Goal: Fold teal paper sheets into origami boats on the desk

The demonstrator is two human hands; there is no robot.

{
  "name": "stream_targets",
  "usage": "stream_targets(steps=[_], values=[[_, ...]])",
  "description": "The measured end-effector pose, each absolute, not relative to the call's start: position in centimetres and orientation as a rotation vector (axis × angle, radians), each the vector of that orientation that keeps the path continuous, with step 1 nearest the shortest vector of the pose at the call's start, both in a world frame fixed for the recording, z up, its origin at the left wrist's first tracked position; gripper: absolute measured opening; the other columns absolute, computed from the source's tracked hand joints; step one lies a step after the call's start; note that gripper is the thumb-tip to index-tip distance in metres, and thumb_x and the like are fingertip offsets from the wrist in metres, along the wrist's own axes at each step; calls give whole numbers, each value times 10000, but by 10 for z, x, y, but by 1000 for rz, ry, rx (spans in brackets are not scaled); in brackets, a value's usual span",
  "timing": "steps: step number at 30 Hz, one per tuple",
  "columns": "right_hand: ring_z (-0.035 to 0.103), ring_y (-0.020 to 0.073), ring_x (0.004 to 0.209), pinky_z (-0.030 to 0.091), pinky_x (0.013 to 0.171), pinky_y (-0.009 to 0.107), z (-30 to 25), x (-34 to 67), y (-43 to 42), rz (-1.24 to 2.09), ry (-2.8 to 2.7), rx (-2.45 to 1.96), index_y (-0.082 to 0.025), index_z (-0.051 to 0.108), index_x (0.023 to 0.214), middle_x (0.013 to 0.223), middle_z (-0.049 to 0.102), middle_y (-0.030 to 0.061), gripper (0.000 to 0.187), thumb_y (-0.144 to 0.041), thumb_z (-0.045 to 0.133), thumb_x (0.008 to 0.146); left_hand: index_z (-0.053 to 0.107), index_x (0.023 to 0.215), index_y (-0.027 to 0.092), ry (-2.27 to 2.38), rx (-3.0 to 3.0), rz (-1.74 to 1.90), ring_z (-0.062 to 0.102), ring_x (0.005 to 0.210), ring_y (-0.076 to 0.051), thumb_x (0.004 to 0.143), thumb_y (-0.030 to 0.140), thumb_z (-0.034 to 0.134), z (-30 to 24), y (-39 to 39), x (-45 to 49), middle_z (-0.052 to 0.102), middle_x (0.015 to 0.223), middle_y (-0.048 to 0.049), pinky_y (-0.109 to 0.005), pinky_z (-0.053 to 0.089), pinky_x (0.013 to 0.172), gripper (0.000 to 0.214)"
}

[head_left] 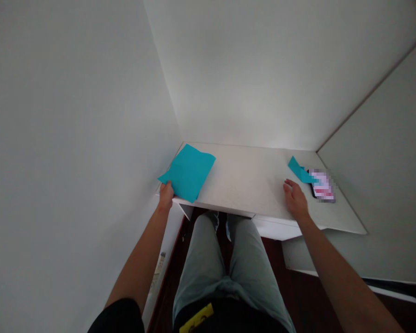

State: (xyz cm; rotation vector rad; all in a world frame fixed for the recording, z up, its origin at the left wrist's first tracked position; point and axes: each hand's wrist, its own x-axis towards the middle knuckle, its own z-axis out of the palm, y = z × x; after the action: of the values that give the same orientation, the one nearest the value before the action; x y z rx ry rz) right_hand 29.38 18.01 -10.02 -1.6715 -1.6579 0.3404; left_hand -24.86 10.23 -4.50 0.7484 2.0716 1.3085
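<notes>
A teal sheet of paper (189, 172) lies at the left end of a white desk (249, 185), its near corner past the front edge. My left hand (166, 196) grips the sheet's near left edge, fingers closed on it. My right hand (294, 199) rests on the desk to the right, fingers spread flat, holding nothing. Just beyond its fingertips lies a smaller teal piece of paper (300, 171).
A phone (322, 186) with a lit screen lies beside the small teal piece at the desk's right end. White walls close in the desk on the left, back and right. My legs (229, 268) are under the desk's front edge, over a dark floor.
</notes>
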Motion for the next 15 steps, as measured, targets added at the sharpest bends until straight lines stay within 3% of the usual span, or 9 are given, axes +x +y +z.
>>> stream_targets(steps=[6,9,12,15], values=[[641,405,1359,463,1184,599,-100,295,180,348,-1659,-1660,-123,649,1423,1453,689,253,737,-682,358,1043,547,1455,150,1933,538,1321,756,968,-217,1049,244,514,-51,92,-254,689,1366,-175,-334,696,703,418],[647,397,1342,465,1178,592,-101,296,182,320,-1665,-1644,-123,644,1414,1426,699,256,692,-642,374,1045,555,1411,146,1985,680,1238,742,937,-239,1011,273,601,-50,86,-259,704,1235,-158,-389,703,713,423],[648,392,1312,472,1160,586,-98,293,179,242,-1696,-1623,-112,631,1406,1374,709,262,663,-609,396,1036,536,1370,119,2231,874,1170,700,1085,-313,910,344,750,-49,73,-264,657,1198,-163,-509,685,877,555],[651,372,1266,488,1121,562,-89,288,171,147,-1758,-1626,-122,625,1398,1326,708,244,596,-544,409,1036,436,1455,101,2511,1088,1276,531,1367,-380,828,393,815,-54,53,-261,523,1376,-219,-598,544,1137,789]])
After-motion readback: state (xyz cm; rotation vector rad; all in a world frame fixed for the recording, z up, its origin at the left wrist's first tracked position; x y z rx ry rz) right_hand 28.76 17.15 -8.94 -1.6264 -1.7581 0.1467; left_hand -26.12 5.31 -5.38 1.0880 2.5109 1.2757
